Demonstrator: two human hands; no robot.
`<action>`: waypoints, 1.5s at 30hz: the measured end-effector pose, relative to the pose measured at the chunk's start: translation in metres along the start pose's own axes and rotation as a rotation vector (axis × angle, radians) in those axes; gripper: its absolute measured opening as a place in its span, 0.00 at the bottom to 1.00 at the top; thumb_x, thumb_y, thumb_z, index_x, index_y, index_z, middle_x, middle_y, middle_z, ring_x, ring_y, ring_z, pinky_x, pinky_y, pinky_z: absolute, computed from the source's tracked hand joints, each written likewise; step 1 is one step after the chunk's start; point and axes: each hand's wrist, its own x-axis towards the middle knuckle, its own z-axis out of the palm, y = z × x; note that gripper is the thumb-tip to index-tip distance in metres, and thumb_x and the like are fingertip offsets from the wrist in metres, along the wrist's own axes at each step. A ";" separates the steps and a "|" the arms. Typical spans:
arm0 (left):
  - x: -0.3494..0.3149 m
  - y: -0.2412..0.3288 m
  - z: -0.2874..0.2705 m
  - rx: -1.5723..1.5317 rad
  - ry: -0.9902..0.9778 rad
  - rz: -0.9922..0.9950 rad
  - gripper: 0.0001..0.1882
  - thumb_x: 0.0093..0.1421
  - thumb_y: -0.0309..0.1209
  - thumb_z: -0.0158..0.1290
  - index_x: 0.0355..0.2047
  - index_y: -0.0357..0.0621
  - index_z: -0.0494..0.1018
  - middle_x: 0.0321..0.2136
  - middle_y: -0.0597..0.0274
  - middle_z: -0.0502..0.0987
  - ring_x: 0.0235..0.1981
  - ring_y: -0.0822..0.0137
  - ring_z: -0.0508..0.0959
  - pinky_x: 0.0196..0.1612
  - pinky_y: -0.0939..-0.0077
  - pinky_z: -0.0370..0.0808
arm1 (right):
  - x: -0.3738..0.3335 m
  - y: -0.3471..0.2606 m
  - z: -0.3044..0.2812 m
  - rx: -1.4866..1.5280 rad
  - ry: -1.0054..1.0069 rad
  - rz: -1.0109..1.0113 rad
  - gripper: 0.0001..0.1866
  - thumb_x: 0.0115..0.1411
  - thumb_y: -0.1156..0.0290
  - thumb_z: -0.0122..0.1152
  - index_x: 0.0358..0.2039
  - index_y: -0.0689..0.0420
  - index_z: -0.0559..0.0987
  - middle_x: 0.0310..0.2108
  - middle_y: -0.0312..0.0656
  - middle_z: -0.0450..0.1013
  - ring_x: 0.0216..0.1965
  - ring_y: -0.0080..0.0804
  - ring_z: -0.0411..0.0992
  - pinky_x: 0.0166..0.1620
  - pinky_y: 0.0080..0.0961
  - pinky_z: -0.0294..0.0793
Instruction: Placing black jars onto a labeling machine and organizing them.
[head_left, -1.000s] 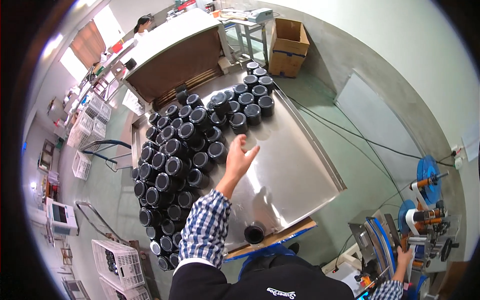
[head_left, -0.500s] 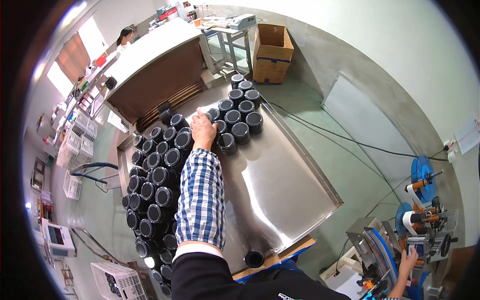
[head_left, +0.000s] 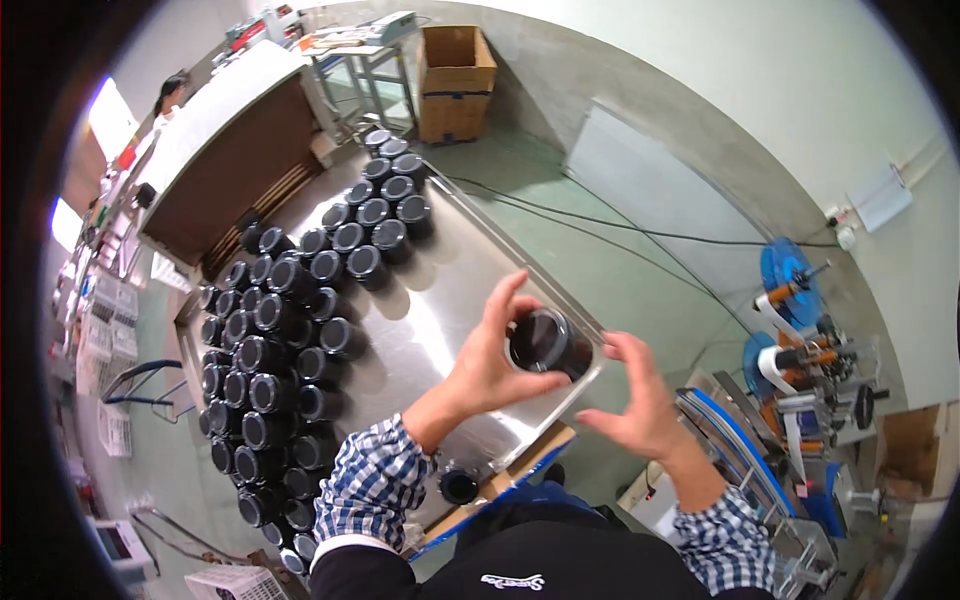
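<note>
A glossy black jar (head_left: 548,338) is held above the near right corner of the metal tray table (head_left: 425,335). My left hand (head_left: 490,350) grips it from the left, its fingers along the upper side and the thumb below. My right hand (head_left: 640,405) is just to the right of the jar, with thumb and fingers spread apart and nothing in them. Many more black jars (head_left: 265,360) crowd the left side of the tray, and another group of jars (head_left: 375,215) stands at its far end. One single jar (head_left: 459,486) is at the near edge, beside my left forearm.
To the right stands a machine with blue reels (head_left: 788,280) and rollers. A cardboard box (head_left: 455,85) is by the far wall. Black cables (head_left: 640,232) run along the floor and wall. White crates (head_left: 110,310) and a person (head_left: 172,92) are at the left.
My left hand has drawn back from the jars at the tray's far part and now holds one jar nearer me. My right hand has come from the machine toward it. The view has swung right.
</note>
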 end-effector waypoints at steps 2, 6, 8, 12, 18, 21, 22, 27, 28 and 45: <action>-0.011 0.022 0.022 -0.045 -0.072 0.058 0.61 0.38 0.34 0.74 0.67 0.41 0.44 0.47 0.49 0.70 0.49 0.58 0.73 0.50 0.68 0.71 | -0.003 -0.011 0.010 -0.021 0.029 -0.067 0.48 0.43 0.65 0.76 0.61 0.61 0.58 0.56 0.53 0.62 0.56 0.48 0.65 0.57 0.39 0.66; -0.026 0.043 0.056 -0.082 -0.114 0.194 0.62 0.39 0.38 0.75 0.67 0.41 0.44 0.51 0.49 0.67 0.52 0.58 0.70 0.52 0.65 0.70 | -0.039 -0.008 0.002 0.198 0.082 -0.067 0.49 0.42 0.62 0.78 0.61 0.61 0.59 0.55 0.52 0.64 0.55 0.45 0.67 0.55 0.36 0.68; -0.030 0.049 0.065 -0.174 -0.175 0.206 0.65 0.37 0.41 0.75 0.67 0.42 0.43 0.53 0.48 0.65 0.54 0.58 0.69 0.53 0.65 0.69 | -0.057 -0.005 -0.003 0.243 0.100 -0.058 0.50 0.41 0.62 0.78 0.61 0.60 0.59 0.54 0.51 0.64 0.54 0.44 0.68 0.55 0.35 0.69; -0.047 0.049 0.091 -0.599 -0.190 -0.027 0.55 0.52 0.56 0.61 0.67 0.43 0.43 0.57 0.50 0.61 0.58 0.57 0.64 0.58 0.62 0.66 | -0.080 -0.007 -0.012 0.396 0.117 0.010 0.49 0.40 0.62 0.80 0.60 0.58 0.61 0.54 0.48 0.66 0.56 0.40 0.65 0.57 0.34 0.67; -0.086 0.056 0.129 -1.221 -0.335 -0.692 0.37 0.67 0.60 0.31 0.64 0.45 0.56 0.58 0.61 0.66 0.59 0.66 0.66 0.60 0.61 0.66 | -0.102 0.000 -0.021 0.181 0.185 -0.180 0.51 0.39 0.53 0.80 0.58 0.61 0.63 0.54 0.48 0.67 0.60 0.43 0.60 0.62 0.38 0.59; -0.085 0.071 0.132 -1.124 -0.346 -0.660 0.37 0.66 0.61 0.31 0.65 0.47 0.56 0.58 0.61 0.66 0.58 0.66 0.68 0.58 0.63 0.68 | -0.106 -0.003 -0.028 0.127 0.173 -0.218 0.50 0.39 0.55 0.80 0.59 0.60 0.63 0.55 0.48 0.66 0.60 0.45 0.59 0.62 0.39 0.58; -0.086 0.074 0.134 -1.161 -0.295 -0.682 0.36 0.66 0.60 0.34 0.65 0.48 0.54 0.55 0.63 0.67 0.55 0.68 0.70 0.56 0.65 0.70 | -0.108 -0.005 -0.030 0.127 0.169 -0.204 0.48 0.40 0.59 0.79 0.59 0.59 0.63 0.55 0.47 0.65 0.60 0.45 0.60 0.61 0.38 0.59; -0.090 0.079 0.137 -1.184 -0.164 -0.549 0.34 0.66 0.51 0.45 0.64 0.48 0.50 0.52 0.62 0.67 0.50 0.69 0.71 0.52 0.67 0.71 | -0.120 -0.006 -0.037 0.121 0.191 -0.062 0.51 0.39 0.51 0.79 0.60 0.60 0.63 0.55 0.46 0.63 0.55 0.40 0.64 0.54 0.34 0.66; -0.091 0.080 0.137 -1.167 -0.111 -0.521 0.35 0.65 0.48 0.50 0.63 0.48 0.48 0.51 0.61 0.66 0.50 0.68 0.71 0.52 0.69 0.70 | -0.122 -0.006 -0.039 0.068 0.196 -0.034 0.53 0.38 0.46 0.78 0.60 0.59 0.63 0.55 0.44 0.63 0.53 0.36 0.65 0.51 0.32 0.67; -0.088 0.040 0.135 -0.360 0.043 0.439 0.51 0.43 0.26 0.71 0.61 0.45 0.49 0.57 0.43 0.59 0.56 0.50 0.67 0.56 0.57 0.67 | -0.110 -0.017 -0.062 0.293 -0.084 0.117 0.47 0.40 0.56 0.78 0.60 0.54 0.65 0.53 0.40 0.65 0.49 0.31 0.68 0.45 0.30 0.70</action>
